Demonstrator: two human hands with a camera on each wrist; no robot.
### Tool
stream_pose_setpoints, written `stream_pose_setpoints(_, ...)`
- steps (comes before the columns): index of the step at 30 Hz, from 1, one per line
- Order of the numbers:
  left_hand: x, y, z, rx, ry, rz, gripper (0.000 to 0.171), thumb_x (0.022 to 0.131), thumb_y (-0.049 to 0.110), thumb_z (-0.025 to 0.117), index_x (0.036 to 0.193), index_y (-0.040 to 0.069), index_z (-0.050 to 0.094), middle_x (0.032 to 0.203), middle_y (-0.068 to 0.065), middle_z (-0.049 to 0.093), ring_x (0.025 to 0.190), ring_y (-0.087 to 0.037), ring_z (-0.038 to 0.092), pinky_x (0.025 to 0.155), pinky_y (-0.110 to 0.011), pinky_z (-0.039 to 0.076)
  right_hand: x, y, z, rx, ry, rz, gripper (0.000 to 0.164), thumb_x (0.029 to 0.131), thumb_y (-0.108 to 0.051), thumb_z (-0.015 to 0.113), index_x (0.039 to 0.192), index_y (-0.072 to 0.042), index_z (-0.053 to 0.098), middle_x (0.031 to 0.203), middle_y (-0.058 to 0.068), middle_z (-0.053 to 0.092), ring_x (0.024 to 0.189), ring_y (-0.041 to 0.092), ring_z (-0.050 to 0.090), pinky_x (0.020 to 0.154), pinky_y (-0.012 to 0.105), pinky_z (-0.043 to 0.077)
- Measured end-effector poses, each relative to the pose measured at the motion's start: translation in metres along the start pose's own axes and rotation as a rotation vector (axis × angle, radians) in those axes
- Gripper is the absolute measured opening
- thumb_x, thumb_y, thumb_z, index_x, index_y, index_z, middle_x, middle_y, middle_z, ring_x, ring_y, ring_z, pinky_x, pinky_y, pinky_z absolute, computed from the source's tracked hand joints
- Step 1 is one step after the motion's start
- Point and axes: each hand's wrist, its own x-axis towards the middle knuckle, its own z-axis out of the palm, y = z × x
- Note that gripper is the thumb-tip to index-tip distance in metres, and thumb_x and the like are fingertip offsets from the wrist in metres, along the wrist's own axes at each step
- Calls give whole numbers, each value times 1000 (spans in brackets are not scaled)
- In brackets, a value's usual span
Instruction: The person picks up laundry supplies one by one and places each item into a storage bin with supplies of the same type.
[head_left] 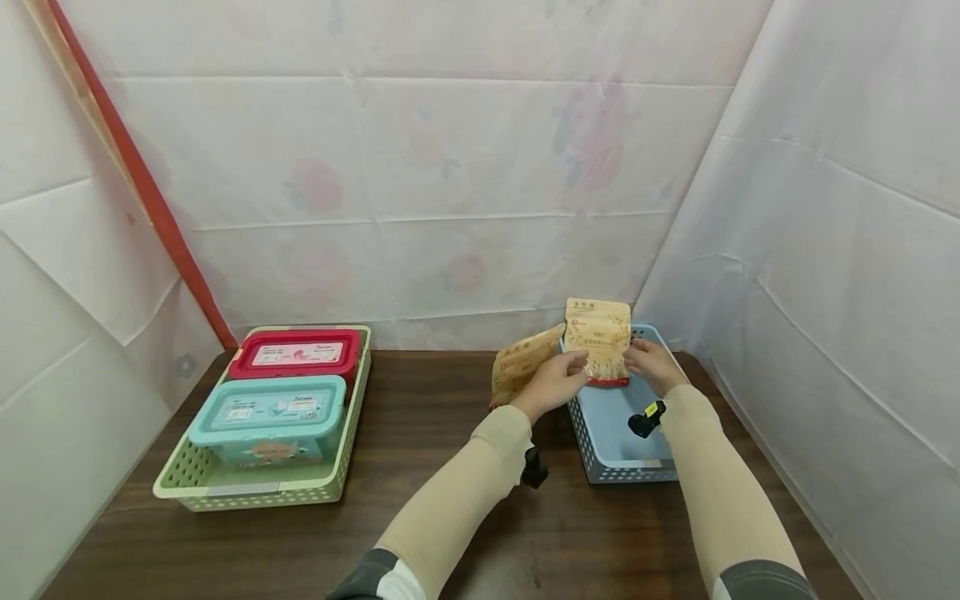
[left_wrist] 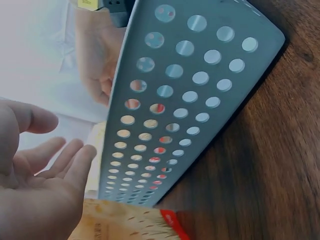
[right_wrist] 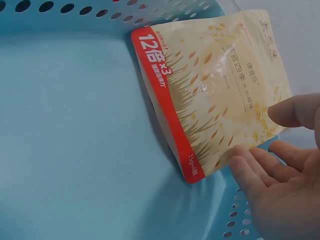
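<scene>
A cream pouch of laundry pods with a red bottom band stands in the far end of the blue basket, leaning back. My right hand is at its right edge; in the right wrist view the thumb and fingers are spread apart there, without a visible pinch. To the pouch's left is my left hand, whose loosely bent fingers hold nothing in the left wrist view. A second similar pouch stands tilted on the table behind the left hand, beside the basket.
On the left of the brown table sits a green basket. It holds a red-lidded box and a teal-lidded box. White sheeting hangs behind and along both sides.
</scene>
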Motion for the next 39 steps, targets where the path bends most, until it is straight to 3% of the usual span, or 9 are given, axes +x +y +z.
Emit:
stream_pose_setpoints(8,-21,5,-13,70,-55,78,46,105,25,51,149,10,49,146,-7,53,128,-19,53,103,-37,45,-10,-8,-1,-10,-10,7,64,106,-13,38,156,10,5,161,31,13,145,44,25,116,50,25)
stream_pose_setpoints(13,-37,5,-21,113,-55,118,42,104,24,52,144,13,55,141,-3,58,123,-15,55,101,-33,46,-18,-15,-1,-37,-26,-24,61,107,-15,37,155,11,9,158,33,17,143,45,29,115,50,28)
stream_pose_setpoints(20,-61,1,-39,161,26,139,38,105,21,51,142,15,57,136,-2,61,118,-15,59,97,-36,49,-26,-27,4,-84,-60,-82,60,109,-23,43,156,6,22,157,30,25,139,44,36,112,51,34)
stream_pose_setpoints(28,-89,-3,-66,127,125,143,36,105,21,53,141,18,59,136,-2,61,116,-17,60,92,-40,51,-31,-41,17,-104,-143,-155,57,109,-25,45,151,9,29,152,32,33,136,46,40,111,53,35)
stream_pose_setpoints(35,-101,-9,-79,92,171,163,32,106,20,53,136,13,62,129,-6,65,112,-16,62,90,-40,52,-36,-48,29,-109,-175,-171,55,108,-25,47,150,8,33,150,30,37,135,45,42,111,56,33)
stream_pose_setpoints(39,-104,-12,-87,42,218,147,27,105,20,54,127,10,67,118,-11,69,102,-23,67,80,-36,55,-37,-53,36,-112,-195,-184,55,108,-26,47,149,8,35,150,30,37,135,46,42,111,57,33)
